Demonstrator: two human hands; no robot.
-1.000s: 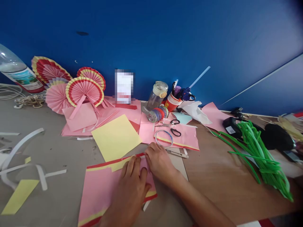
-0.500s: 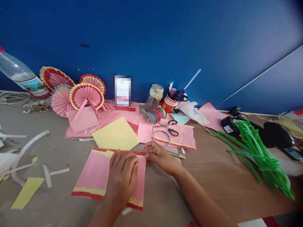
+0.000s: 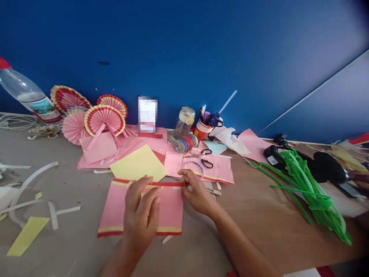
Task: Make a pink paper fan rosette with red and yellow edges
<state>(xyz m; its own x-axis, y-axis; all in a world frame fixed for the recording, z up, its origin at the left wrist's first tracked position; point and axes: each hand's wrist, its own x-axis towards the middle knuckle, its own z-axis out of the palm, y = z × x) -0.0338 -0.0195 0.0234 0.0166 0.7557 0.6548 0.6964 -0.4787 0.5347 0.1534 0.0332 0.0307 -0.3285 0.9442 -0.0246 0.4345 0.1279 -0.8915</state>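
A pink paper sheet (image 3: 170,209) with red and yellow bands along its far and near edges lies in front of me. My left hand (image 3: 141,207) is over its middle, fingers apart and the fingertips at the far red band; the palm hides part of the sheet. At the sheet's far right corner, my right hand (image 3: 197,192) pinches the edge between thumb and fingers. Just beyond lies a yellow paper sheet (image 3: 138,165). Close to my right hand are a roll of tape (image 3: 198,166), scissors (image 3: 206,158) and a partly covered cutter knife (image 3: 215,191).
Pleated paper fans (image 3: 105,119) stand at the back left beside a plastic bottle (image 3: 43,105). A phone (image 3: 148,115), a lidded cup (image 3: 184,121) and a paper cup of tools (image 3: 202,130) line the blue wall. Green pipe cleaners (image 3: 311,196) lie right; paper strips (image 3: 53,213) left.
The pink sheet has turned slightly and shifted right, its near edge now more level. My left hand's fingers have spread and moved left; my right hand stays at the far right corner.
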